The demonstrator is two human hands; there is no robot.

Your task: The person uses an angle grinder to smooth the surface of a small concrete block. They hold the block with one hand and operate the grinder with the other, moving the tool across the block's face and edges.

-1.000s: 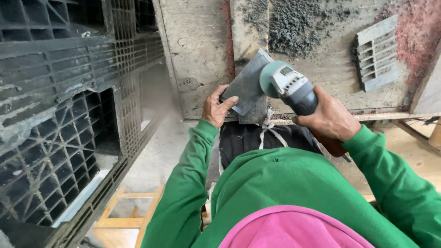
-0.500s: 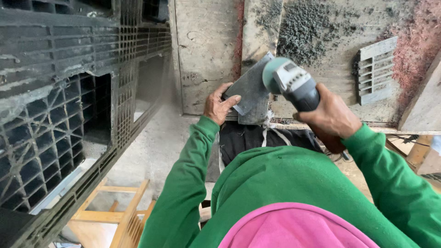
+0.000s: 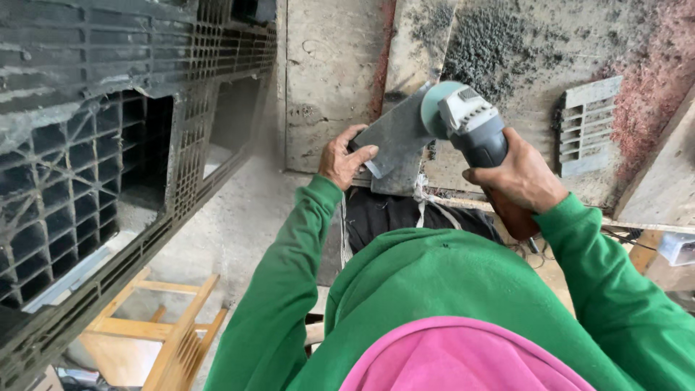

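Note:
My right hand point(image 3: 517, 174) grips the dark body of an angle grinder point(image 3: 467, 123) with a grey head and a teal-green disc point(image 3: 434, 108). The disc sits against the upper right edge of a flat grey plate point(image 3: 397, 141). My left hand point(image 3: 344, 159) holds that plate by its left edge, fingers curled over it. Both arms are in green sleeves. The plate rests over dark cloth on my lap point(image 3: 405, 213).
A large black plastic grid pallet point(image 3: 94, 145) stands on edge at the left. A dusty board point(image 3: 521, 51) with grey and reddish shavings lies ahead, a small grey slatted piece point(image 3: 585, 127) on it. A wooden frame point(image 3: 170, 326) lies on the concrete floor below left.
The view has shifted slightly; both hands keep the same hold, with the grinder disc staying against the plate's edge.

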